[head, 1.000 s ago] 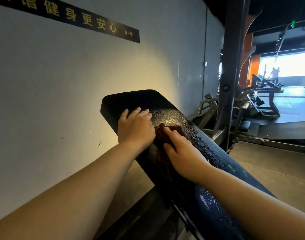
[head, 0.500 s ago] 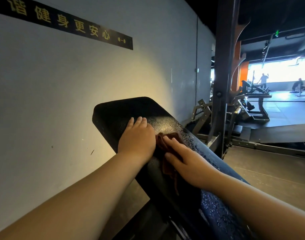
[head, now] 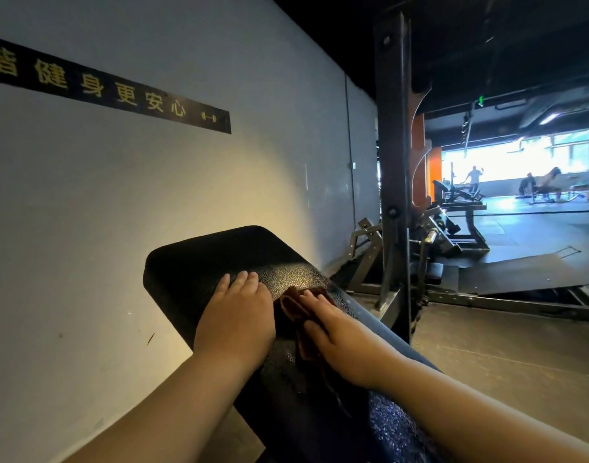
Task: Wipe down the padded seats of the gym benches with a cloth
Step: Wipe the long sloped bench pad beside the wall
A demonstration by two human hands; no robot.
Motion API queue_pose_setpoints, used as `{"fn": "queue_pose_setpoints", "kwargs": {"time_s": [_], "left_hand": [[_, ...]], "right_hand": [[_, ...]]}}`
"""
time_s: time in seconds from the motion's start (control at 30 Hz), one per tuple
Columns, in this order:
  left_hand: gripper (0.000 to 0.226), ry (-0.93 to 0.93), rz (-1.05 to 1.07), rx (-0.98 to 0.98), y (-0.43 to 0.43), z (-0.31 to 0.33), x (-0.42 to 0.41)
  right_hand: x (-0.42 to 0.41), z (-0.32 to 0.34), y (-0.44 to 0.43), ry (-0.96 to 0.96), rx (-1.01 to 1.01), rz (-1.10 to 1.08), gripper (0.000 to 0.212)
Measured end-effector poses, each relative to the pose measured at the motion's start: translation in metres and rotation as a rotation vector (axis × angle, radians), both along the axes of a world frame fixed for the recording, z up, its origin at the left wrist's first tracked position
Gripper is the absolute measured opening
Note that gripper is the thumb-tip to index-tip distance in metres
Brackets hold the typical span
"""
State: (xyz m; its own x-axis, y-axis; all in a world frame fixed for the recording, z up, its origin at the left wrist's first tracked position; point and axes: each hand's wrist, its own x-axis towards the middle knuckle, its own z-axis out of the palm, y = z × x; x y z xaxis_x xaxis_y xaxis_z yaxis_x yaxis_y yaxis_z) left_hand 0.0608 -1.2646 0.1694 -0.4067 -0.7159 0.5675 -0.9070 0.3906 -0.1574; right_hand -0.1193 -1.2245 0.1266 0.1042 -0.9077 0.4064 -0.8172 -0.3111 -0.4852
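A black padded bench seat [head: 219, 259] slopes up and away from me beside the wall, its right side speckled with droplets. My left hand [head: 236, 315] lies flat on the pad with straight fingers, holding nothing. A dark brown cloth [head: 293, 309] is bunched on the pad just right of it. My right hand [head: 333, 332] presses down on the cloth with straight fingers, and part of the cloth trails out under the palm toward me.
A pale wall [head: 119, 202] with a black sign strip runs close along the bench's left. A dark steel rack upright [head: 391, 168] stands just right of the bench, with more machines and bare floor behind. People exercise far off by the bright windows.
Both hands and the cloth sit about where they were on the pad. My head has tilted up, so the bench lies lower in view and more of the gym shows.
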Motion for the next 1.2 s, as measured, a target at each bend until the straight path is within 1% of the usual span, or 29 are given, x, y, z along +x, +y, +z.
{"fn": "queue_pose_setpoints", "kwargs": {"time_s": [0.1, 0.17, 0.2, 0.3, 0.37, 0.4, 0.47, 0.53, 0.6, 0.63, 0.7, 0.77, 0.83, 0.87, 0.93, 1.03, 1.07, 1.13, 1.2], "left_hand": [[0.051, 0.03, -0.004, 0.002, -0.001, 0.0, 0.0], [0.051, 0.046, -0.009, 0.005, 0.0, 0.001, 0.001], [0.051, 0.045, -0.012, 0.004, -0.001, 0.003, 0.001], [0.05, 0.025, -0.003, -0.005, 0.001, 0.002, 0.001], [0.051, 0.004, 0.003, -0.013, 0.001, 0.002, 0.001], [0.051, -0.01, 0.003, -0.019, 0.001, 0.001, 0.0], [0.051, -0.02, 0.001, -0.028, 0.001, 0.0, -0.001], [0.052, 0.001, -0.011, -0.011, 0.0, 0.0, -0.001], [0.052, 0.017, -0.019, 0.0, 0.001, 0.001, -0.001], [0.052, 0.02, -0.024, -0.003, 0.002, 0.001, 0.0], [0.051, 0.026, -0.032, -0.003, 0.003, 0.002, 0.0], [0.05, 0.038, -0.037, -0.01, 0.004, 0.002, 0.001], [0.049, 0.043, -0.045, -0.02, 0.003, 0.002, 0.002], [0.049, 0.039, -0.046, -0.024, 0.002, 0.002, 0.002], [0.05, 0.039, -0.037, -0.028, 0.002, 0.002, 0.002], [0.05, 0.053, -0.033, -0.031, 0.004, 0.002, 0.002], [0.05, 0.055, -0.031, -0.036, 0.003, 0.002, 0.002], [0.05, 0.059, -0.027, -0.037, 0.004, 0.001, 0.002], [0.05, 0.065, -0.032, -0.052, 0.005, 0.001, 0.003]], "right_hand": [[-0.008, 0.006, -0.029, -0.11, 0.03, -0.172, 0.052], [-0.002, 0.013, -0.045, -0.152, 0.084, -0.25, 0.055], [0.003, 0.016, -0.048, -0.149, 0.068, -0.239, 0.057], [0.011, 0.013, -0.024, -0.095, -0.007, -0.068, 0.056], [-0.001, 0.003, 0.003, -0.056, 0.024, 0.033, 0.054], [-0.01, -0.002, 0.013, -0.043, 0.032, 0.046, 0.053], [-0.031, -0.006, 0.01, -0.042, 0.037, -0.011, 0.051], [-0.044, -0.002, -0.016, -0.097, 0.073, -0.129, 0.049], [-0.039, 0.006, -0.044, -0.137, 0.121, -0.245, 0.048], [-0.033, 0.01, -0.054, -0.136, 0.109, -0.259, 0.05], [-0.011, 0.013, -0.056, -0.118, 0.038, -0.19, 0.054], [0.001, 0.012, -0.037, -0.106, -0.02, -0.044, 0.054], [-0.004, 0.004, -0.015, -0.107, -0.041, 0.082, 0.05], [-0.012, 0.002, -0.01, -0.113, -0.032, 0.099, 0.048], [-0.027, 0.003, -0.019, -0.153, 0.005, 0.039, 0.044], [-0.027, 0.017, -0.06, -0.178, 0.058, -0.191, 0.036], [-0.019, 0.024, -0.07, -0.165, 0.075, -0.244, 0.037], [-0.001, 0.032, -0.077, -0.108, 0.053, -0.238, 0.04], [0.01, 0.032, -0.064, -0.095, -0.014, -0.129, 0.045]]}}
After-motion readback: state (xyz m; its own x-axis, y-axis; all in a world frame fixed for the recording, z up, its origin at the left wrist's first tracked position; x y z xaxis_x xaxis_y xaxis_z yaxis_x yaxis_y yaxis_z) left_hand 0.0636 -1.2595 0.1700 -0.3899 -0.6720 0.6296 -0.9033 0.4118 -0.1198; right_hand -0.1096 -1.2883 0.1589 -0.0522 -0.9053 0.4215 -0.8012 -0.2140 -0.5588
